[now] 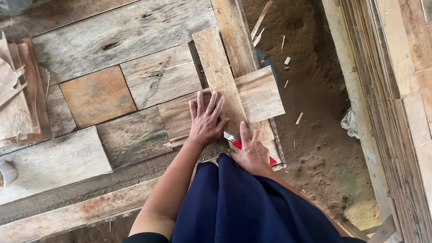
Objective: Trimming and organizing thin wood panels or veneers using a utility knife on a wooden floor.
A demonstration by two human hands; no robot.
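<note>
Pale, thin wood veneer makes up the long narrow strip [221, 75] under the left hand [206, 120], which lies spread flat, fingers pressing the strip's near end onto the weathered plank bench [132, 30]. The strip's long axis runs away from the hand, slightly leftward. Just right of it, touching the strip's edge, the right hand [252, 152] pinches a red-handled utility knife [238, 142], blade toward the left hand.

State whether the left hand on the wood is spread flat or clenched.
Spread flat: the left hand lies palm-down, fingers splayed, on the thin wooden strip.
</note>
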